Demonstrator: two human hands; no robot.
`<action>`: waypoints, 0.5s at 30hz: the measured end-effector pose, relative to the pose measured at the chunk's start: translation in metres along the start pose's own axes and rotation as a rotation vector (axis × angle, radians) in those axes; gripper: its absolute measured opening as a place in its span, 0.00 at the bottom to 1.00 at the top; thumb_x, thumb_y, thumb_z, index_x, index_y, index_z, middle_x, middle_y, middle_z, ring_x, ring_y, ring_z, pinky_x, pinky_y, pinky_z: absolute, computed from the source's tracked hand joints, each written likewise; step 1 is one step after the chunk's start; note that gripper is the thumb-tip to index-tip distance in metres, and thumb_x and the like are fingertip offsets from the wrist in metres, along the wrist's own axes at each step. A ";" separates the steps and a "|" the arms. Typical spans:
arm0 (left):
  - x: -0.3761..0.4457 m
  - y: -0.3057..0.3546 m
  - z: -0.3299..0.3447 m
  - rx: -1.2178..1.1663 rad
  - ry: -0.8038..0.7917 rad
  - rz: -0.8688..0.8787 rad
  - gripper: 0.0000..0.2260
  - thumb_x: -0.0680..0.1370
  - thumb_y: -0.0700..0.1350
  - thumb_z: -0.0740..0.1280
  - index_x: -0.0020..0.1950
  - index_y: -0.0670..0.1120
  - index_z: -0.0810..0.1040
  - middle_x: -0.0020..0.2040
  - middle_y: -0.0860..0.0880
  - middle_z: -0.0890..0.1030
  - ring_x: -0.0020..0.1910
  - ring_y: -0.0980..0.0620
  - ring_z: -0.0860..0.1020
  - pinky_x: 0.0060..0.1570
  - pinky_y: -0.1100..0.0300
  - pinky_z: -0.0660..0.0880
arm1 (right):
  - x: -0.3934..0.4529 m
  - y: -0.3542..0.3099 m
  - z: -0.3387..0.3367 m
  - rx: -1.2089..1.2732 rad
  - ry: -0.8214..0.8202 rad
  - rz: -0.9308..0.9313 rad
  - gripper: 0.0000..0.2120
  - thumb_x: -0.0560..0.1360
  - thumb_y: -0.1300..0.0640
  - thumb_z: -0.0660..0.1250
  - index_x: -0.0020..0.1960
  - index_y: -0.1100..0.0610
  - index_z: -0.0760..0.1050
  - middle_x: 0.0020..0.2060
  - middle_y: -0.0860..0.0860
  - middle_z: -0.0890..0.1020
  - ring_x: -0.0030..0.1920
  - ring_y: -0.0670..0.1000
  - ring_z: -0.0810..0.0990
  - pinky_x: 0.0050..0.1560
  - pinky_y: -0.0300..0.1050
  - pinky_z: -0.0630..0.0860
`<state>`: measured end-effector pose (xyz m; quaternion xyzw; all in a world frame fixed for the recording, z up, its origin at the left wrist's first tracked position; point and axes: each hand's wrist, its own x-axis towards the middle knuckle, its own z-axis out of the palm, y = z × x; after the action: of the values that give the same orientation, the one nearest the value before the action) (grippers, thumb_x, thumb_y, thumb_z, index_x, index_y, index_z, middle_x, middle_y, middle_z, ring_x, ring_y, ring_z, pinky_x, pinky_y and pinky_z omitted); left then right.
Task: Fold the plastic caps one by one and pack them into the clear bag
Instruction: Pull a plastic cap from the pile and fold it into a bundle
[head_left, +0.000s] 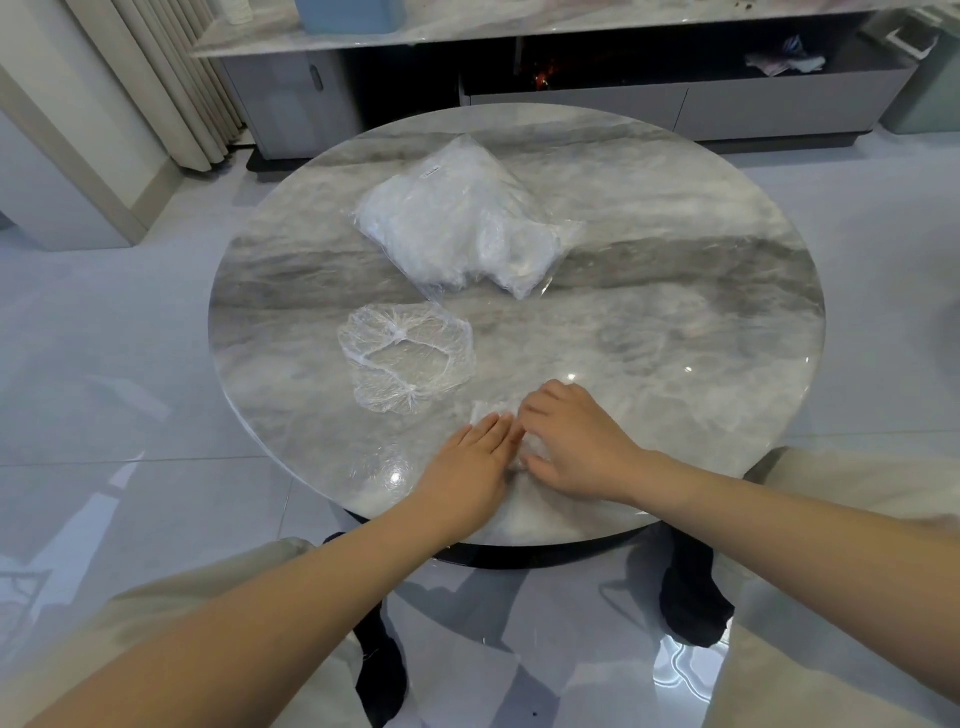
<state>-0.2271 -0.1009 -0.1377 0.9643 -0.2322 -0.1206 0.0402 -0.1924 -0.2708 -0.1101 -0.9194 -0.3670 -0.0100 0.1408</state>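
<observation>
A clear bag (462, 223) stuffed with white folded caps lies at the far middle of the round marble table (701, 291). One spread-out clear plastic cap (408, 356) with a white elastic rim lies flat in front of it. Near the table's front edge a small folded cap (491, 410) sits under my two hands. My left hand (467, 467) presses flat on it with straight fingers. My right hand (569, 441) has curled fingers pinching the cap's plastic. Most of that cap is hidden by the hands.
A low grey cabinet (571, 109) with a marble top stands behind the table. Curtains (171, 78) hang at the far left. Glossy tiled floor (104, 364) surrounds the table. My knees in beige trousers frame the lower corners.
</observation>
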 end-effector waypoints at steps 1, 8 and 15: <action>0.000 -0.001 0.000 -0.021 -0.002 -0.003 0.24 0.83 0.46 0.51 0.78 0.46 0.49 0.79 0.48 0.49 0.77 0.52 0.47 0.74 0.57 0.47 | -0.002 -0.002 0.001 -0.010 -0.059 -0.001 0.15 0.70 0.51 0.67 0.54 0.57 0.78 0.47 0.50 0.79 0.53 0.53 0.73 0.55 0.46 0.67; -0.004 0.002 -0.013 -0.387 0.314 -0.131 0.10 0.79 0.42 0.60 0.52 0.42 0.81 0.49 0.47 0.82 0.49 0.50 0.78 0.56 0.55 0.68 | -0.003 0.002 0.001 -0.046 -0.160 0.151 0.13 0.76 0.54 0.60 0.59 0.54 0.74 0.50 0.48 0.77 0.56 0.50 0.70 0.52 0.40 0.61; -0.004 0.001 -0.016 -0.618 0.357 -0.421 0.07 0.79 0.46 0.62 0.48 0.44 0.78 0.35 0.53 0.76 0.38 0.50 0.76 0.50 0.55 0.71 | 0.006 -0.001 0.002 0.275 -0.197 0.460 0.07 0.76 0.51 0.62 0.48 0.55 0.74 0.40 0.50 0.78 0.43 0.51 0.76 0.39 0.43 0.67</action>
<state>-0.2272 -0.0994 -0.1212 0.9391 0.0278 -0.0212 0.3419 -0.1893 -0.2655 -0.1109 -0.9473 -0.1588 0.1615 0.2263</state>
